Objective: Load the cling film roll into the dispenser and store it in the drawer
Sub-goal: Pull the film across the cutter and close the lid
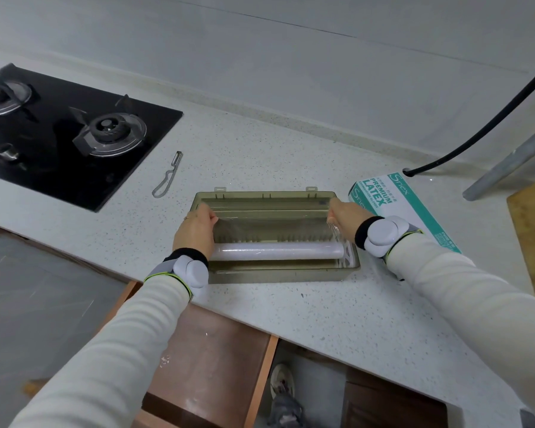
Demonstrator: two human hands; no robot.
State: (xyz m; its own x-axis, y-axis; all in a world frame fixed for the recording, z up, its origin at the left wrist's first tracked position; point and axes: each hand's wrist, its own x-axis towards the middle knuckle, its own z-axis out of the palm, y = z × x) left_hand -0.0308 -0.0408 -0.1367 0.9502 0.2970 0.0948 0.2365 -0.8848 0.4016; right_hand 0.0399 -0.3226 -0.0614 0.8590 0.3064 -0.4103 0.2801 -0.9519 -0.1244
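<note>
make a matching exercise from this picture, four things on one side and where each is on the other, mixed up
Things:
1. roll
2. film
3. peeler
4. drawer

Places:
a. open, below the counter
b. lying in the dispenser
c. pinched by the left hand and the right hand
d. on the counter beside the hob

Pairs: 1-b, 2-c, 3-d, 4-a

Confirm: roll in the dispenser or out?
In. The roll lies inside the open dispenser, along its near wall; left hand and right hand pinch film drawn from it.
</note>
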